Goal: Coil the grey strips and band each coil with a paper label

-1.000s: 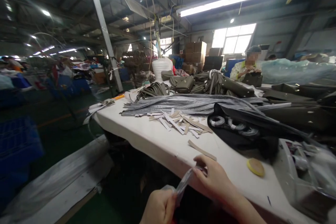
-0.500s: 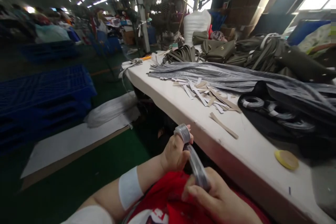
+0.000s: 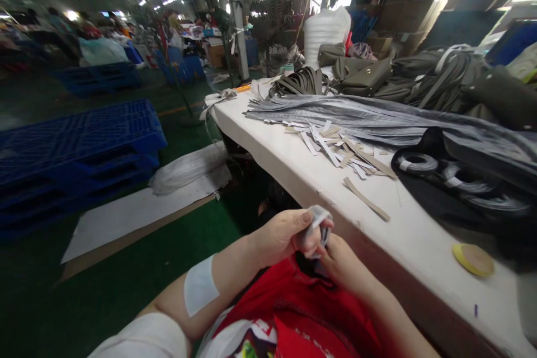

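Note:
A grey translucent strip (image 3: 315, 221) is looped around the fingers of my left hand (image 3: 296, 230), which is closed on it near the table edge. My right hand (image 3: 335, 254) meets the left one from the right, its fingers closed on the lower part of the loop. Both hands are above the red apron, and part of the strip between them is hidden. On the white table (image 3: 289, 162) lie a long bundle of grey strips (image 3: 361, 114) and a scatter of short beige and white pieces (image 3: 335, 148).
Coiled rings (image 3: 418, 163) rest on black fabric (image 3: 465, 218) at the right. A yellow-edged disc (image 3: 473, 260) is near the table's front. Olive bags and straps (image 3: 364, 75) are piled behind. Blue pallets (image 3: 84, 151) and a white board (image 3: 138, 212) occupy the floor at left.
My hands have come together, and the strip stretched between them is now a small loop around my left fingers. The view has shifted slightly, moving the surroundings to the right.

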A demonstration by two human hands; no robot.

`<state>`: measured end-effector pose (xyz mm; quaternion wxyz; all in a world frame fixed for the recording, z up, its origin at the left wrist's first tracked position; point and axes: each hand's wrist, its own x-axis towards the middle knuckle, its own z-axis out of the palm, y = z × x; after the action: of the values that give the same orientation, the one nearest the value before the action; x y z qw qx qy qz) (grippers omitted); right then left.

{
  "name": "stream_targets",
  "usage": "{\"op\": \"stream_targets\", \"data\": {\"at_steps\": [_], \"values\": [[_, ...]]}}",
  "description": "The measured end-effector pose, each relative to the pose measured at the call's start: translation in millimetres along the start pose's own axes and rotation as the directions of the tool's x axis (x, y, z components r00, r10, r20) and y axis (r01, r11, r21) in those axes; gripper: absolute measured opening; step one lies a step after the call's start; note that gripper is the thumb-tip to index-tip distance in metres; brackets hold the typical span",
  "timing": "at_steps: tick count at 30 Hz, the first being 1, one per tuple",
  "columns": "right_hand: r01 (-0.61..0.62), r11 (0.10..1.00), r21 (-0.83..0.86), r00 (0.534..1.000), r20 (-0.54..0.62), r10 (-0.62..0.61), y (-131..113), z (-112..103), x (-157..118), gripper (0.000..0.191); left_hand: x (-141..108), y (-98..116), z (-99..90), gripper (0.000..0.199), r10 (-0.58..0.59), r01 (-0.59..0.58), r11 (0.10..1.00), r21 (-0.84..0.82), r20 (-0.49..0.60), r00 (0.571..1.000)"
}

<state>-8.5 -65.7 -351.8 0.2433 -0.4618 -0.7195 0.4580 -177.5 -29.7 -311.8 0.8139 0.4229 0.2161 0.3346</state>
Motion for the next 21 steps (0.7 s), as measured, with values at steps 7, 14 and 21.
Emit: {"op": "stream_targets", "data": {"at_steps": [7,14,21], "values": [[0.010,0.928,0.372,0.997,0.071,-0.039,-25.9,10.9,-27.4,0.042,19.1,2.3,-24.2,0.044,0.564,-0.315,0.555,0.770,-0.070,0.823],[-0.139,0.958,-0.251,0.912,-0.408,0.025,-3.8,-60.7,-12.1,0.037,11.7,-20.6,-11.2,0.062,0.210,-0.062,0.544,0.837,-0.064,0.976],[-0.069,0.847,-0.527,0.896,-0.406,-0.179,15.7,-36.5,-1.2,0.050,12.1,-4.6,-7.6,0.071,-0.155,0.185,0.958,0.221,-0.149,0.977]]}}
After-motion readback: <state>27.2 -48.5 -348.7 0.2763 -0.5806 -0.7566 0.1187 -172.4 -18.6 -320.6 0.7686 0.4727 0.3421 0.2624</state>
